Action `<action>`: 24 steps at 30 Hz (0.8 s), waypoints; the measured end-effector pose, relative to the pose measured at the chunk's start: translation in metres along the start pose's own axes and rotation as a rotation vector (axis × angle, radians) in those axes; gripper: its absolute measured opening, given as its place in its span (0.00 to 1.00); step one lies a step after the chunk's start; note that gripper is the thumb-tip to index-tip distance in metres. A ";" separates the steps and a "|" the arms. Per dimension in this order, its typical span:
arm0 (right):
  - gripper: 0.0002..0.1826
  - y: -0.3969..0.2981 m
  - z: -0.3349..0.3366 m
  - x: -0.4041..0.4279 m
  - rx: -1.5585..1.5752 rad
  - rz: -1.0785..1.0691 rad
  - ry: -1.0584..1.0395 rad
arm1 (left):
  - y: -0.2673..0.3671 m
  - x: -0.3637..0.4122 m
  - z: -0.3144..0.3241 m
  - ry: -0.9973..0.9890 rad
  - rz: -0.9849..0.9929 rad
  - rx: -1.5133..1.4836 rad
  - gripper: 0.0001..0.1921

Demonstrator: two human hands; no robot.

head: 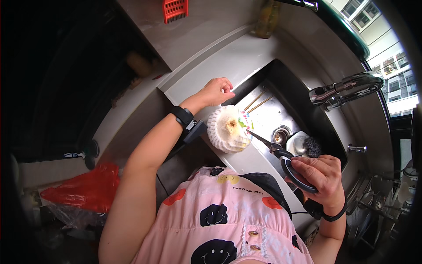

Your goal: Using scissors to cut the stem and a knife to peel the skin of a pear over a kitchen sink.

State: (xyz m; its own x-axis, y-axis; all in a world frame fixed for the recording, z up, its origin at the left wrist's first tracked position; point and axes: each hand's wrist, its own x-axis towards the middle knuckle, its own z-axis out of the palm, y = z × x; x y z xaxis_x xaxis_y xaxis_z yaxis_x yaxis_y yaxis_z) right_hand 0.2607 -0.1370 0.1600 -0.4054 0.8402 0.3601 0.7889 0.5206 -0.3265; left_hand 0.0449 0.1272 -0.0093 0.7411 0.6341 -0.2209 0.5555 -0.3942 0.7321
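Note:
A round, pale fruit with a brown spot at its centre (232,124), wrapped in white foam netting, rests at the near left edge of the sink. Printed plastic film with red, green and blue marks (245,122) shows on its right side. My left hand (219,92) is just above the netting, fingers curled; whether it pinches part of the wrapping is unclear. My right hand (316,176) holds black-and-grey handled scissors (283,153) by the handles, their tips pointing at the film on the fruit's right side. The blades look closed.
The steel sink (313,95) holds chopsticks (259,104), a drain strainer (281,135), a white dish (295,142) and a dark scouring pad (313,147). A chrome faucet (346,87) stands behind it. A bottle (266,19) is at the back, a red plastic bag (85,189) at left.

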 end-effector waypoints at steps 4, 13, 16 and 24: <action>0.14 0.005 -0.001 0.007 0.010 -0.006 0.010 | 0.009 -0.028 -0.011 -0.172 0.108 -0.225 0.38; 0.13 0.006 0.014 0.031 0.094 -0.085 -0.121 | 0.030 -0.092 0.031 -0.126 0.228 -0.109 0.56; 0.12 -0.009 0.003 0.038 0.009 -0.177 -0.202 | 0.044 -0.108 0.038 0.043 0.138 0.043 0.53; 0.08 -0.004 -0.006 0.060 0.123 -0.183 -0.350 | 0.063 -0.111 0.048 0.063 0.061 0.169 0.56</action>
State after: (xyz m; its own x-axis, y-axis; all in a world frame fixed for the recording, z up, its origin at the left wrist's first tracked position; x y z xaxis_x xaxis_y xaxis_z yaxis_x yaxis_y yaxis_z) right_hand 0.2361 -0.0896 0.1875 -0.6829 0.7221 0.1100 0.6370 0.6625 -0.3941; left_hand 0.0156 -0.0004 0.0304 0.7534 0.6436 -0.1348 0.5693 -0.5359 0.6234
